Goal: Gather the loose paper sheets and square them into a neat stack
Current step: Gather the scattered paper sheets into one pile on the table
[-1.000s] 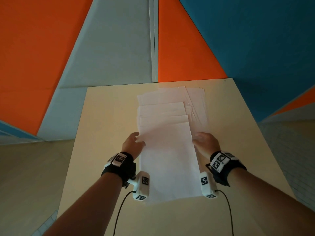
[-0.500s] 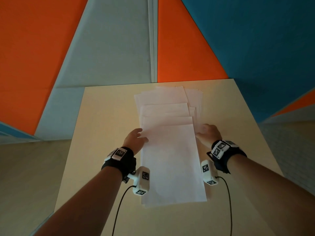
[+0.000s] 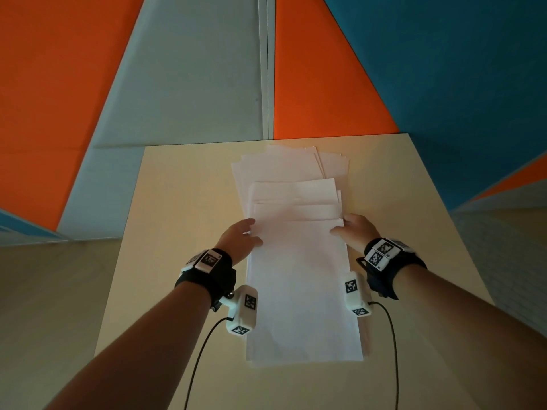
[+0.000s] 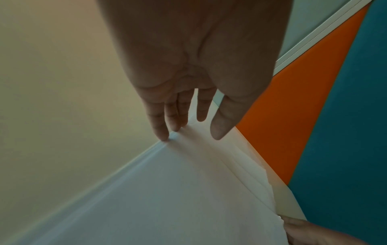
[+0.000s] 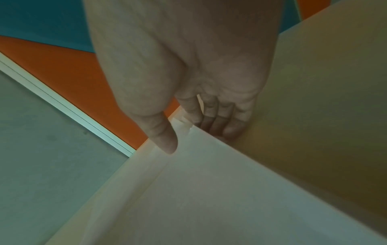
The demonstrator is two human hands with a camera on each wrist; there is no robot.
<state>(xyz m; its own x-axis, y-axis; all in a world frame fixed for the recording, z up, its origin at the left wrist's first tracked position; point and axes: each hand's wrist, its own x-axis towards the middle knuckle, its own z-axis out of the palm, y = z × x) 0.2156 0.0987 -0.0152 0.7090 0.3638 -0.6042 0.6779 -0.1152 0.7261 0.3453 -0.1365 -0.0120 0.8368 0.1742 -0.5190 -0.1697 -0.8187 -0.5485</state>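
A pile of white paper sheets lies lengthwise on the beige table, its far sheets staggered and fanned slightly right. My left hand is at the pile's left edge. In the left wrist view its straight fingertips touch that edge of the paper and the thumb hovers above it. My right hand is at the right edge. In the right wrist view its fingers lie against the side of the paper and the thumb rests on top.
Bare tabletop runs down both sides of the pile. The table's far edge meets a wall of orange, grey and blue panels. Black cables hang from the wrist cameras over the near edge.
Both hands have slid away from me along the pile's sides. The sheets that were fanned out to the right have been pushed in closer to the rest.
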